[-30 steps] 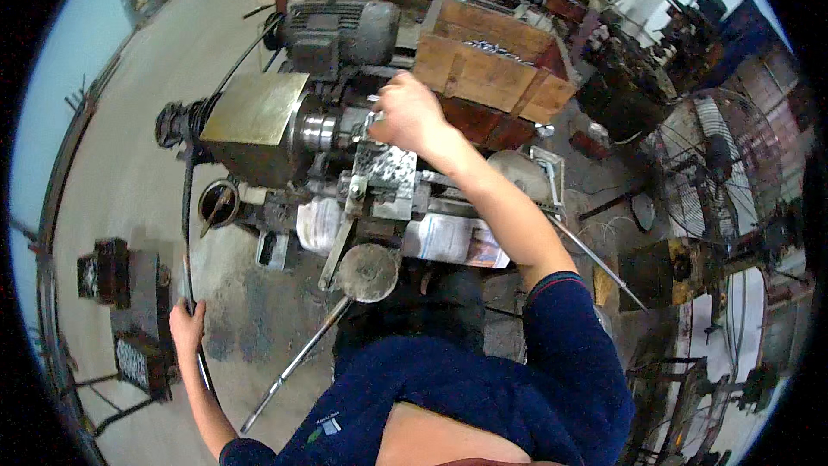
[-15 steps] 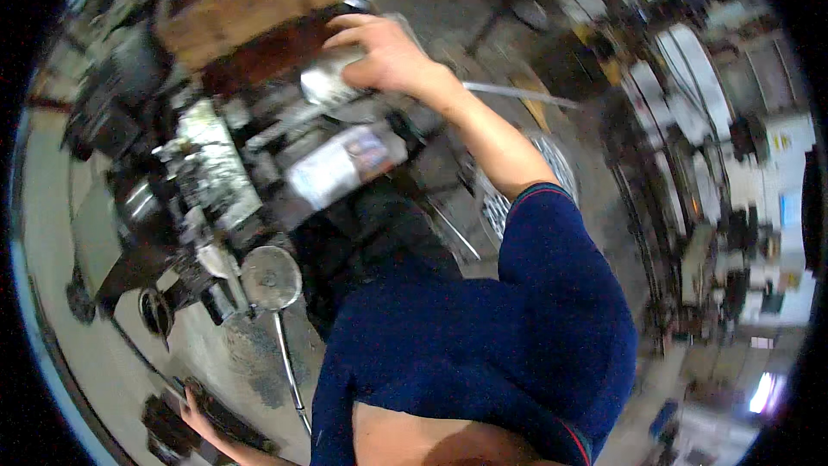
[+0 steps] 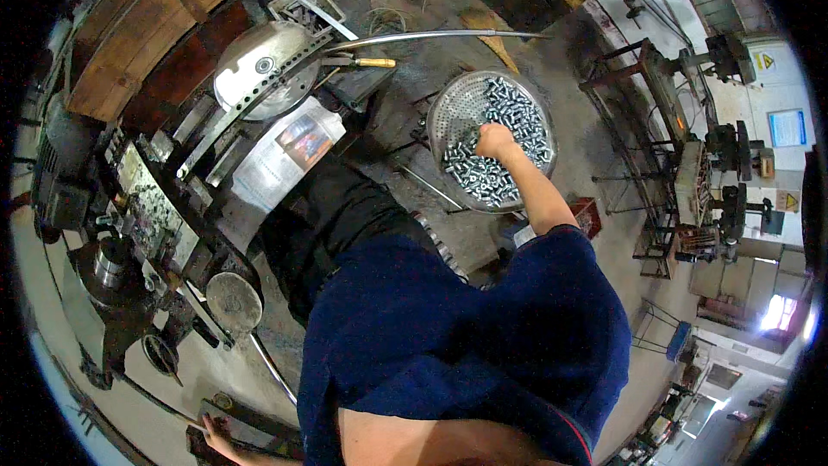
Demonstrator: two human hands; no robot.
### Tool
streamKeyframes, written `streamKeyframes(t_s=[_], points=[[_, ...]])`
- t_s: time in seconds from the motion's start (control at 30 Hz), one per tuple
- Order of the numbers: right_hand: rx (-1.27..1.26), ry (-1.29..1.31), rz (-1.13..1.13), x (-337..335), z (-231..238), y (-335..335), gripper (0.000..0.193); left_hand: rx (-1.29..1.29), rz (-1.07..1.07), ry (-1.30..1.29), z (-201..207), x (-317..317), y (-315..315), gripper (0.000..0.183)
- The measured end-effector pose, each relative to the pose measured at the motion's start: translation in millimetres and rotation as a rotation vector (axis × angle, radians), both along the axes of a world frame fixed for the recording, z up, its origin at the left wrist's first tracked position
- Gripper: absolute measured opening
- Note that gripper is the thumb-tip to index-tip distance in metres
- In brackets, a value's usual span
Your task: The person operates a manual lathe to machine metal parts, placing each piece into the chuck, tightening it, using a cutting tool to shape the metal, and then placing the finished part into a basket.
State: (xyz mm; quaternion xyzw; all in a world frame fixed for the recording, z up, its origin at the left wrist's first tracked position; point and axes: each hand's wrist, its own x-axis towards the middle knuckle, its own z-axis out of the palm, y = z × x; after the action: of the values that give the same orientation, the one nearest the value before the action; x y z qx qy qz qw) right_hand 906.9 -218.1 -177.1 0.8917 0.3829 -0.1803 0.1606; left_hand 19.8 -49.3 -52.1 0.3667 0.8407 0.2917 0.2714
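Note:
My right hand (image 3: pixel 496 140) reaches into a round perforated metal basin (image 3: pixel 448 112) on my right. Its fingers are closed at the edge of a heap of short shiny metal cylinders (image 3: pixel 487 181); whatever they hold is hidden. Far down at the lower left, my left hand (image 3: pixel 219 440) is small in view, closed around a long dark lever (image 3: pixel 155 393). Ahead on the left lies a shiny domed metal disc (image 3: pixel 254 60), crossed by a flat bar with a row of holes (image 3: pixel 250 103).
A printed sheet (image 3: pixel 280 155) lies before my lap. A wooden crate (image 3: pixel 142 30) stands at the far left, beyond machine parts. One long metal rod (image 3: pixel 431 35) sticks out to the right, near a wooden-handled tool (image 3: pixel 375 62). Machines on stands (image 3: pixel 729 151) line the right side.
My right hand has left the domed disc and moved right and nearer, down into the basin of cylinders, its spread fingers now closed. My left hand remains at the lower left. The view has shifted.

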Motion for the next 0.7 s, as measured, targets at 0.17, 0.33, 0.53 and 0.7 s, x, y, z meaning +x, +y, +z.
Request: streamKeyframes(t_s=[0.17,0.33,0.53,0.7], points=[[-0.244,0.042,0.169,-6,20,10,0.034,0.003,-0.033,0.012,-1,4,1,0.037],[-0.211,0.018,0.201,-4,8,10,0.039,0.044,-0.072,-0.096,2,4,0,0.036],[0.676,0.305,0.125,-29,53,47,0.037,-0.323,-0.651,0.906,25,-50,10,0.039],[0.958,1.069,0.555,-166,158,158,0.039,0.463,-0.36,-0.26,125,175,48,0.037]])
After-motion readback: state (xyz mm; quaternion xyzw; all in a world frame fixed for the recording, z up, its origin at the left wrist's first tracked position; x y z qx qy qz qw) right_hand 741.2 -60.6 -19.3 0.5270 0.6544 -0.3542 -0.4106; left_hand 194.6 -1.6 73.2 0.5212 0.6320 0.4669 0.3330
